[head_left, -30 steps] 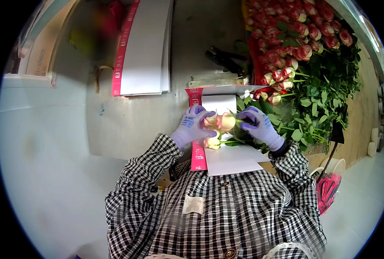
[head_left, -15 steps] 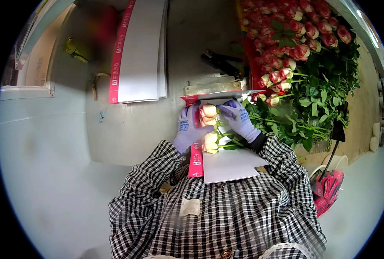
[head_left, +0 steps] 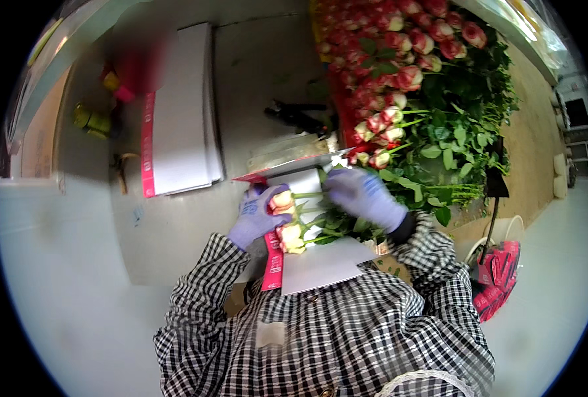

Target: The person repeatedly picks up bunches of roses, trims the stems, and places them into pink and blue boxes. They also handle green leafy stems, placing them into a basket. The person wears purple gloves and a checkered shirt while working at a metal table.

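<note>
A few cream-and-pink roses [head_left: 292, 239] lie with their heads in a column on a white paper sheet [head_left: 320, 266] with a red printed edge. Their green stems point right. My left hand [head_left: 255, 213], in a lilac glove, curls its fingers and thumb about the upper rose heads from the left side. Over the stems and leaves to the right is my gloved right hand [head_left: 365, 200], smeared by motion; its fingers do not show clearly. Behind both hands, the sheet's far flap [head_left: 307, 163] stands raised.
A large pile of pink-and-white roses [head_left: 410, 78] with leafy stems fills the right of the table. A black-handled tool [head_left: 297, 118] lies behind the flap. To the left is a stack of white sheets [head_left: 183, 126]. Red wrappers [head_left: 499, 281] hang at the right.
My right hand has drawn away from the rose heads, over the stems. My left hand stays at the roses. The whole view has shifted, with the table's things now further left.
</note>
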